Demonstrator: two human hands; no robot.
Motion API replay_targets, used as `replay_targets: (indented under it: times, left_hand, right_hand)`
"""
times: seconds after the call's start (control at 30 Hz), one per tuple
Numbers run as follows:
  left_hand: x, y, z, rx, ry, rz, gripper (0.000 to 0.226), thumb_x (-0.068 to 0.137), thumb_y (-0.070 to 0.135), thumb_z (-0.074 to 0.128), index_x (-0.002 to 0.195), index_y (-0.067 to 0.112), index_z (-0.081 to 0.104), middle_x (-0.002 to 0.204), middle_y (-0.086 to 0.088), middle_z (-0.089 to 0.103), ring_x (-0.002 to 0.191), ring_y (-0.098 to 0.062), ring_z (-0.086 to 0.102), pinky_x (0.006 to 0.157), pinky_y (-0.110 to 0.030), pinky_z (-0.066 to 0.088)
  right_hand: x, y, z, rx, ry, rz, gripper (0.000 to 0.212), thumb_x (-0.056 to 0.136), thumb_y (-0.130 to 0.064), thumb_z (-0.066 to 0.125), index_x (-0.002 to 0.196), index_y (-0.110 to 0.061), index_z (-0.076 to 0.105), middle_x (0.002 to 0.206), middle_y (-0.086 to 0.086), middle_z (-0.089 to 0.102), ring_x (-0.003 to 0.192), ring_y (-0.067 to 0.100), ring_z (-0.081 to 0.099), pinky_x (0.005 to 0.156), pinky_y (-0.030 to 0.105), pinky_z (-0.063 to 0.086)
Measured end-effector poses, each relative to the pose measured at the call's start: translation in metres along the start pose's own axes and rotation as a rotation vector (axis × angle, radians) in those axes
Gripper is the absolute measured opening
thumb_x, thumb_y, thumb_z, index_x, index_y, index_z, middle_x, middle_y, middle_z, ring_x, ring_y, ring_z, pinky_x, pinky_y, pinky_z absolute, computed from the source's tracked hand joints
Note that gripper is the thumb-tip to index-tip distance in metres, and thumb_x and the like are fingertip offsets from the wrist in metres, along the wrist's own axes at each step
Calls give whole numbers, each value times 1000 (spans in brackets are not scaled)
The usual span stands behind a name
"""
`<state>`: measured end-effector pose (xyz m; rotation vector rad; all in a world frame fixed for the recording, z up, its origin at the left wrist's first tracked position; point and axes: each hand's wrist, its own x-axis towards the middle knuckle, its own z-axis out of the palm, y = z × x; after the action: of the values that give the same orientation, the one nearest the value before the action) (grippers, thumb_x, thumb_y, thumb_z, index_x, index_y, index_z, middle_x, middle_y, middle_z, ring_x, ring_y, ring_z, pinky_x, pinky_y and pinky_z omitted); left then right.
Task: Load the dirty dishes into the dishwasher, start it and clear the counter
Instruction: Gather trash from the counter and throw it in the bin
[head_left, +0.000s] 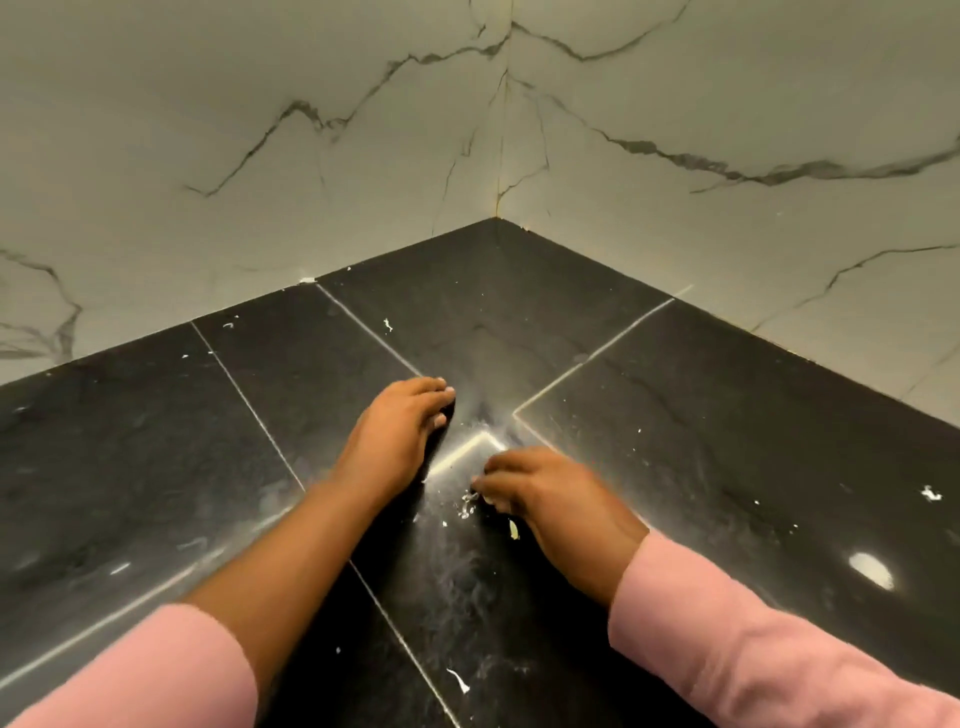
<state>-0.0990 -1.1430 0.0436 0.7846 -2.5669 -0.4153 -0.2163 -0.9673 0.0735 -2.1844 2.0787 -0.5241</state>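
Black stone counter (701, 467), made of large slabs with thin pale seams, fills a corner where two grey-veined marble walls (260, 156) meet. Two bare hands with pink sleeves (753, 649) reach onto it. The left hand (400, 431) lies flat on the stone, fingers straight and held close together, tips pointing toward the corner. The right hand (545, 493) sits just beside and nearer the person, its fingers curled down with the tips bunched against the stone; whether they actually pinch anything cannot be told. Directly under and beside those right fingertips lies a small cluster of white crumbs (467, 505), and a pale yellowish scrap (514, 529) rests against the underside of the same hand. More white flecks are scattered farther out: one (387, 325) beyond the left fingertips, one (931, 493) well off to the right of the right hand, and a longer sliver (459, 680) between the two forearms. No dishes or dishwasher are in view.
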Motion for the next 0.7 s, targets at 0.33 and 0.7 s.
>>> replay_targets:
  times: [0.33,0.7]
  left_hand:
    - [-77,47,-39,-151,-256,74,48,71,28,81,118,27,69,118,15,58,111,-2,52,91,-3,31]
    - [-86,87,-25,-313,-26,-181,26,74,5,79,93,20,73,86,9,62,72,-2,63,73,-22,53]
  right_hand:
    - [-24,-23,13,-69,60,23,23,85,-33,40,89,-20,57,89,-1,55,87,20,54,55,33,51]
    - [-20,-8,-21,792,248,690,7,80,-6,70,83,-12,74,75,2,71,68,10,63,68,18,50]
